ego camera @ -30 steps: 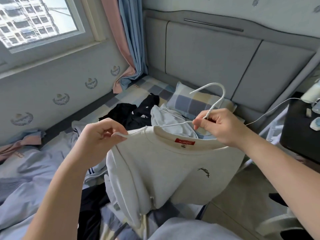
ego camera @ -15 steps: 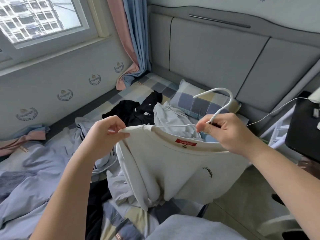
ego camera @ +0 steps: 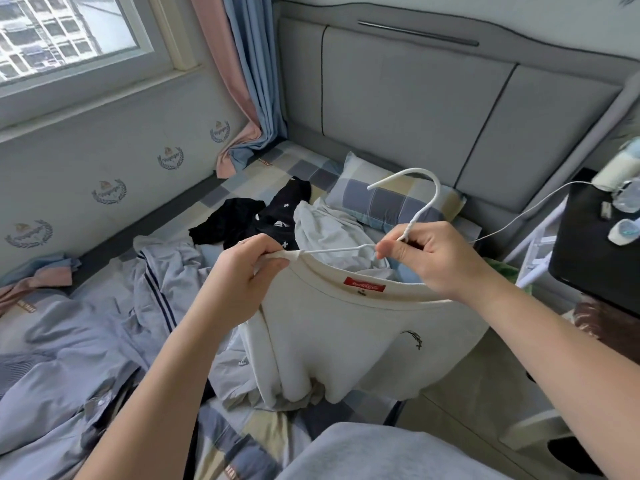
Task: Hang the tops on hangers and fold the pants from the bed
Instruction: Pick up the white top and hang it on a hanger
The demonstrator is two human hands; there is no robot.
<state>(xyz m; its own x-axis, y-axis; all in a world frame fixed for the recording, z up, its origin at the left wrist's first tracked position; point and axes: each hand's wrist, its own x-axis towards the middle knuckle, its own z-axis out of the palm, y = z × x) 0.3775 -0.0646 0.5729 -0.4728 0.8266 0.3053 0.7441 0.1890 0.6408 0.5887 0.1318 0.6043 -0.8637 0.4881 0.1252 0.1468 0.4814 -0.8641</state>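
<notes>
The cream sweatshirt (ego camera: pixel 346 327) hangs in mid-air at the centre of the frame, above the near edge of the bed (ego camera: pixel 298 164), its red neck label facing the camera and its hem sagging down onto the rumpled clothes below. A white wire hanger (ego camera: pixel 412 226) sits partly inside the collar, with its hook rising free above it, in front of the checked pillow (ego camera: pixel 388 202).

The left hand (ego camera: pixel 249 268) has its fingers clenched in a pinch on the sweatshirt's shoulder seam, where the tip of the hanger arm pokes into the fabric. The right hand (ego camera: pixel 429 258) grasps the twisted neck of the hanger with thumb and curled fingers; the collar's far side runs under that hand.

Behind the sweatshirt, toward the upper middle, a light grey garment (ego camera: pixel 325 226) lies crumpled just beside a black garment (ego camera: pixel 256 220). At lower left, grey striped pants (ego camera: pixel 156 282) lie spread out and wrinkled, reaching to the wall side of the bed. The padded headboard (ego camera: pixel 415 98) closes off the far edge and a curtain (ego camera: pixel 242 81) hangs in the corner by the window (ego camera: pixel 69 29).

To the right a strip of bare floor (ego camera: pixel 485 382) runs along the bed's edge. A black surface (ego camera: pixel 588 251) juts in from the right edge, near the right forearm, and a thin white cable (ego camera: pixel 519 216) crosses from it toward the hanger.
</notes>
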